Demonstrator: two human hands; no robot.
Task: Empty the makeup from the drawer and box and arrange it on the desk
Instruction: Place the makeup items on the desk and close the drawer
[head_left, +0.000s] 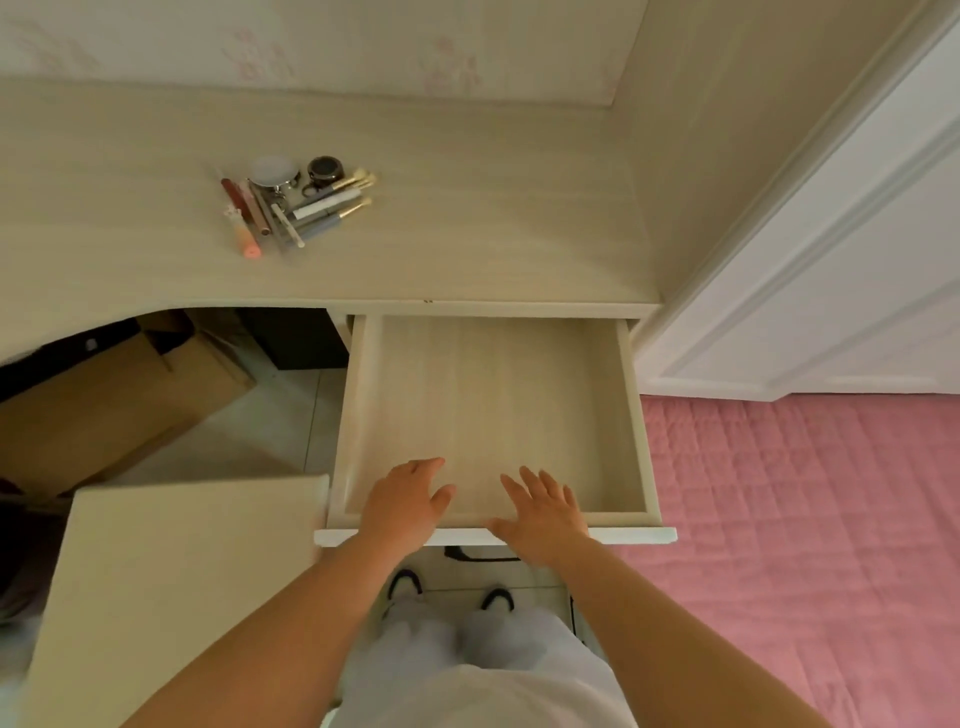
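Both grips spread, holding nothing, over drawer | makeup on desk, well apart

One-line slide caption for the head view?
Both open hands, left hand and right hand, over emptied drawer; makeup piled on desk.

Pink quilted bedspread beside white door; cardboard box underneath

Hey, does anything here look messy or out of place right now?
The makeup on the desk lies in a loose, crisscrossed heap, with brushes and tubes overlapping rather than arranged. The drawer stands pulled out and looks empty, both hands, left and right, open at its front edge. Nothing looks spilled or damaged.
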